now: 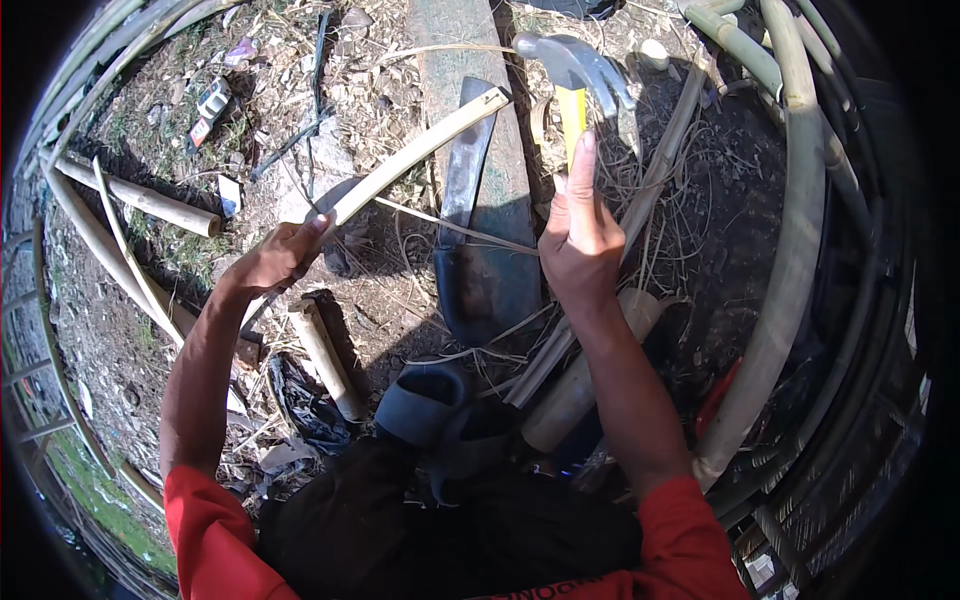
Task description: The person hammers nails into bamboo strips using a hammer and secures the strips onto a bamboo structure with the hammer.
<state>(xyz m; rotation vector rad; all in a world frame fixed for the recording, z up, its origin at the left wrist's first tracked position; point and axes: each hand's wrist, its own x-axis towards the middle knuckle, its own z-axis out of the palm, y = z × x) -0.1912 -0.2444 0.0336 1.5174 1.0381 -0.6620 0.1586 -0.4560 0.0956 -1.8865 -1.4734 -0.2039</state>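
A pale split bamboo strip [415, 150] runs up and to the right from my left hand [278, 256], which is closed around it. The strip's far end rests or hovers over a wooden plank [455, 40]; contact cannot be made out. In my right hand [583, 240] is a claw hammer [572, 75], its yellow handle gripped with the thumb laid along it and its metal head pointing away from me. Between my hands a large knife [465, 190] with a dark handle lies on the plank, its blade partly behind the strip.
Long bamboo poles [790, 250] curve along the right side. Short bamboo pieces [325, 360] lie at the left and near my feet, beside a black plastic bag [310, 405]. Thin shavings are scattered over the dirt. My dark sandal [425, 400] is close to the plank's near end.
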